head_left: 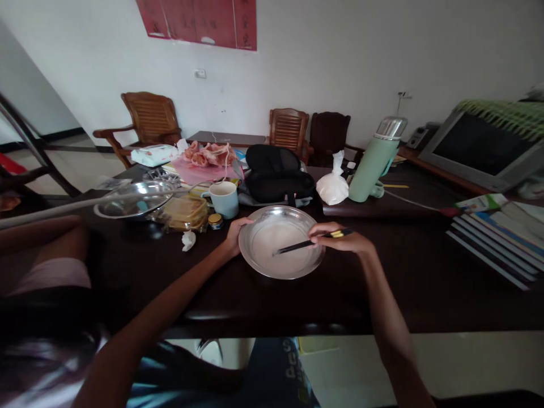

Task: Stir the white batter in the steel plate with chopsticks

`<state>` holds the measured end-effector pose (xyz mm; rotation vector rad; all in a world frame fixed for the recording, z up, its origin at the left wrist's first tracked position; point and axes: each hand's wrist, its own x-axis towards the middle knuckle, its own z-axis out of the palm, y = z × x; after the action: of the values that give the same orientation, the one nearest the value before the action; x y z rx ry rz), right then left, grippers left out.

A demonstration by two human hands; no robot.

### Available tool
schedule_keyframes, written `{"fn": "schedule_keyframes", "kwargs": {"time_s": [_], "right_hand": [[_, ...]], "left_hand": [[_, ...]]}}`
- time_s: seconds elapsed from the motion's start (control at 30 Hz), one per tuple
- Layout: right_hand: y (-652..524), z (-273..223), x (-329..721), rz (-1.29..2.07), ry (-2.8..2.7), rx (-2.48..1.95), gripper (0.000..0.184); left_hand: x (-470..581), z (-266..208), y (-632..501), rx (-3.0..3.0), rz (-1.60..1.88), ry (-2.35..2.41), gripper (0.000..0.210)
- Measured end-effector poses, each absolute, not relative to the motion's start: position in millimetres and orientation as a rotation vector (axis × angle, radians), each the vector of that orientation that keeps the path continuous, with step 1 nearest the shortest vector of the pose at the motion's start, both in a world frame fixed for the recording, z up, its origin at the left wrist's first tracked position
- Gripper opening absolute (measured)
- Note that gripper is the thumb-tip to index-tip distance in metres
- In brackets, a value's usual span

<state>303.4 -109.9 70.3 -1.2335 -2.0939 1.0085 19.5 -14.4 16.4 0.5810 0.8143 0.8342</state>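
Note:
A shallow round metal basin (250, 259) stands on the dark table in front of me, with a whitish liquid or paste (272, 235) covering its bottom. My left hand (237, 233) grips the basin's left rim. Dark chopsticks (297, 246) with a gold band slant down to the left, their tips in the white contents. Closed around their upper part is my right hand (340, 238), above the basin's right side. Just behind the basin lies a black padded case (276, 184). To its right sits a tied clear bag of white powder (332, 188).
Left of the basin are a pale blue mug (225, 199), a small jar (215, 221), a plastic-wrapped package (185, 212), crumpled tissue (188, 241) and another metal basin (134, 199). A green flask (372, 170) stands behind right; stacked books (497, 243) lie far right. Another person (46, 272) sits left.

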Motion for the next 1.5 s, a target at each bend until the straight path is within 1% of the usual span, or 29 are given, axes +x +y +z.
{"fn": "schedule_keyframes", "kwargs": {"time_s": [0.13, 0.3, 0.47, 0.6, 0.63, 0.77, 0.83, 1.0, 1.17, 1.3, 1.43, 1.5], "right_hand": [[-108.6, 69.1, 305.4, 0.828, -2.035, -1.284, 0.021], [-109.1, 68.2, 302.0, 0.992, -2.117, -1.219, 0.021], [-108.5, 68.1, 301.7, 0.838, -2.049, -1.267, 0.022], [-109.8, 69.0, 303.1, 1.021, -2.124, -1.210, 0.022], [-108.8, 68.2, 300.5, 1.017, -2.135, -1.194, 0.022], [-106.1, 66.0, 296.1, 0.735, -2.078, -1.297, 0.023], [-106.9, 66.1, 299.6, 0.688, -2.079, -1.336, 0.024], [-103.8, 60.4, 298.8, 0.834, -2.120, -1.230, 0.026], [-105.1, 61.8, 303.5, 0.723, -2.031, -1.319, 0.021], [-105.8, 63.2, 299.6, 0.898, -2.143, -1.206, 0.023], [-105.7, 62.7, 302.3, 0.717, -2.037, -1.304, 0.024], [-106.9, 63.4, 305.5, 0.725, -2.035, -1.318, 0.022]], "left_hand": [[20.0, 16.9, -15.0, 0.570, 0.837, 0.803, 0.038], [20.9, 19.2, -16.8, 0.581, 0.835, 0.802, 0.035], [21.3, 20.1, -17.1, 0.577, 0.842, 0.820, 0.032], [21.3, 18.3, -16.0, 0.590, 0.839, 0.800, 0.033], [21.1, 17.5, -15.5, 0.596, 0.842, 0.796, 0.034], [20.4, 14.8, -14.0, 0.599, 0.844, 0.793, 0.035], [20.4, 14.8, -14.3, 0.601, 0.841, 0.791, 0.032], [20.8, 18.2, -17.5, 0.601, 0.834, 0.792, 0.032], [20.8, 18.9, -17.1, 0.583, 0.826, 0.835, 0.037], [20.4, 18.2, -16.0, 0.580, 0.827, 0.812, 0.040], [20.4, 18.4, -16.7, 0.587, 0.837, 0.814, 0.039], [20.4, 18.2, -16.5, 0.596, 0.832, 0.827, 0.038]]}}
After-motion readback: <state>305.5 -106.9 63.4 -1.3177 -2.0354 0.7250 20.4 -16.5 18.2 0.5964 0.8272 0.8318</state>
